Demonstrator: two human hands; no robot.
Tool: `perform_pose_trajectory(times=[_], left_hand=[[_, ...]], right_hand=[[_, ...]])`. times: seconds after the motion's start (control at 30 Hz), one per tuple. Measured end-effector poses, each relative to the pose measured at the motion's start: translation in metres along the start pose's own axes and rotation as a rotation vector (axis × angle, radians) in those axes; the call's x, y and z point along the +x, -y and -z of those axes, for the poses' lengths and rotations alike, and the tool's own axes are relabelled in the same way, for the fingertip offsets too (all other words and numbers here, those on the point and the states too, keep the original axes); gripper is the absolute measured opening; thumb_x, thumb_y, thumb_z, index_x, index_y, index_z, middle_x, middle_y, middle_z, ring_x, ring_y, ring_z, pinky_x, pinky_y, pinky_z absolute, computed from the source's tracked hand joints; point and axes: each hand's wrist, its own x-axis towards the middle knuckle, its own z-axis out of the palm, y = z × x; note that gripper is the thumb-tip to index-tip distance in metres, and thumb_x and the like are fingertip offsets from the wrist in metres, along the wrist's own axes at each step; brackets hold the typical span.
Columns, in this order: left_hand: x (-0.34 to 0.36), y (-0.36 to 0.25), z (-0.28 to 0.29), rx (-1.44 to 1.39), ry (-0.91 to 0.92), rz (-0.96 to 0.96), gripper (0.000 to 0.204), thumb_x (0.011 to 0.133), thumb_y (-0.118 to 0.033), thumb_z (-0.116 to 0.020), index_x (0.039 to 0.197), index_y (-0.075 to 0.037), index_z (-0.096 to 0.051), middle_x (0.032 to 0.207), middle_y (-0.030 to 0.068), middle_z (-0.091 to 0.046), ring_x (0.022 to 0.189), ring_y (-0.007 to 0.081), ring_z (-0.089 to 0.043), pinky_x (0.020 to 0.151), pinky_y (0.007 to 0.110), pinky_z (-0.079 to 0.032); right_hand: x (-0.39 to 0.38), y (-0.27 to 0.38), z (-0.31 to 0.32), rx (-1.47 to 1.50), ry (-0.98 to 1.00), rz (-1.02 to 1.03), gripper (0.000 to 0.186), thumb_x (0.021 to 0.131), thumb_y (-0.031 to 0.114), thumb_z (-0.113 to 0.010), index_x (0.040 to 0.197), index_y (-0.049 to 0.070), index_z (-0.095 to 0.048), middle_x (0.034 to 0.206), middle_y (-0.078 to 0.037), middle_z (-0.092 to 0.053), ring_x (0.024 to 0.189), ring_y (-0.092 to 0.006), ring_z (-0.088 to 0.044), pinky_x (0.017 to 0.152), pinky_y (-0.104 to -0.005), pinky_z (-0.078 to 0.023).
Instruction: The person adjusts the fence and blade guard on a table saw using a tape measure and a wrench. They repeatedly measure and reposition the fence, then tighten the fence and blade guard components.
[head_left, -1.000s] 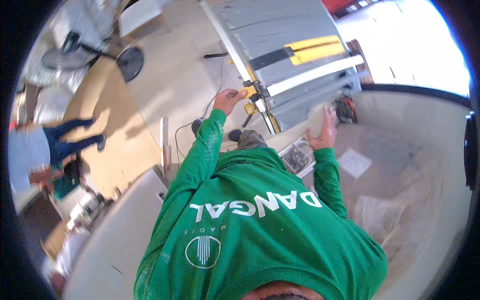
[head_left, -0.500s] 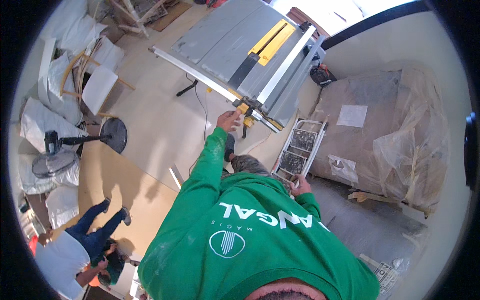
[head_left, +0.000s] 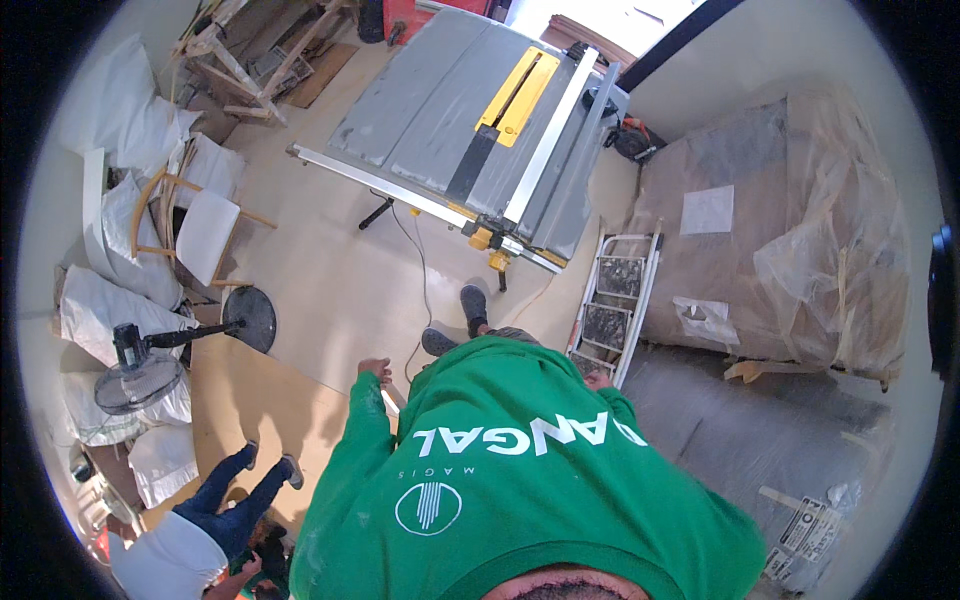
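Observation:
My left hand [head_left: 375, 371] hangs beside my green-sleeved body, away from the saw, its fingers slightly apart and holding nothing. My right hand [head_left: 598, 381] is low at my other side, near a white folding step ladder [head_left: 621, 300], mostly hidden by my body, so its grip is unclear. Beyond my feet stands a grey table saw [head_left: 405, 100] with a yellow throat plate [head_left: 523, 90], a silver fence [head_left: 548, 135] and a yellow fence lock [head_left: 480, 238] on the front rail. A cable runs along the floor beneath it.
A plastic-wrapped bulky load [head_left: 760, 280] stands on the right. On the left are white sacks [head_left: 110, 310], a chair [head_left: 205, 240], a pedestal fan [head_left: 138, 388] and scrap wood [head_left: 250, 80]. Another person [head_left: 165, 560] is at lower left beside a tan board [head_left: 240, 390].
My left hand has let go of the yellow fence lock and dropped to my side. My right hand has lowered from beside the saw. The other person appears farther down in the view.

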Motion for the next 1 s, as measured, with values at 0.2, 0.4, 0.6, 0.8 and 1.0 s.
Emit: perform_pose_trajectory(times=[0.2, 0.4, 0.6, 0.8, 1.0], left_hand=[[-0.034, 0.023, 0.016, -0.276, -0.058, 0.071, 0.018, 0.092, -0.026, -0.062, 0.105, -0.012, -0.06, 0.078, 0.0052, -0.065, 0.058, 0.0215, -0.064, 0.049, 0.039, -0.045], [-0.036, -0.007, -0.016, -0.319, 0.087, -0.147, 0.02, 0.095, -0.027, -0.061, 0.102, -0.009, -0.062, 0.083, 0.0076, -0.068, 0.063, 0.019, -0.063, 0.046, 0.034, -0.045], [-0.05, -0.037, -0.03, -0.222, 0.072, -0.239, 0.026, 0.094, -0.026, -0.065, 0.108, -0.005, -0.062, 0.081, 0.0083, -0.068, 0.062, 0.02, -0.066, 0.041, 0.029, -0.043], [-0.054, -0.039, -0.011, -0.138, 0.045, -0.223, 0.022, 0.095, -0.029, -0.063, 0.097, -0.007, -0.063, 0.075, 0.0086, -0.064, 0.055, 0.0186, -0.061, 0.04, 0.029, -0.041], [-0.072, -0.024, 0.017, -0.074, -0.078, -0.173, 0.026, 0.096, -0.033, -0.061, 0.109, -0.011, -0.063, 0.084, 0.0053, -0.067, 0.066, 0.0193, -0.066, 0.048, 0.034, -0.047]], right_hand=[[0.04, 0.035, 0.0, -0.056, 0.095, 0.061, 0.036, 0.086, 0.032, -0.07, 0.106, 0.001, -0.074, 0.095, -0.015, -0.075, 0.091, -0.0249, -0.071, 0.082, -0.0381, -0.055], [0.077, 0.122, 0.029, 0.1, -0.071, -0.035, 0.034, 0.082, 0.037, -0.067, 0.102, 0.01, -0.075, 0.089, -0.019, -0.074, 0.086, -0.0336, -0.072, 0.083, -0.0443, -0.056], [0.071, 0.163, 0.048, 0.117, -0.113, 0.151, 0.027, 0.086, 0.032, -0.066, 0.101, 0.011, -0.074, 0.084, -0.014, -0.074, 0.083, -0.029, -0.073, 0.079, -0.0412, -0.057], [0.085, 0.208, 0.084, 0.478, -0.361, 0.244, 0.03, 0.086, 0.027, -0.067, 0.107, 0.007, -0.071, 0.087, -0.013, -0.074, 0.084, -0.0254, -0.073, 0.08, -0.037, -0.057], [0.154, 0.285, 0.198, 0.408, -0.706, 0.408, 0.049, 0.08, 0.027, -0.073, 0.123, 0.006, -0.061, 0.107, -0.017, -0.071, 0.095, -0.0304, -0.071, 0.088, -0.041, -0.055]])
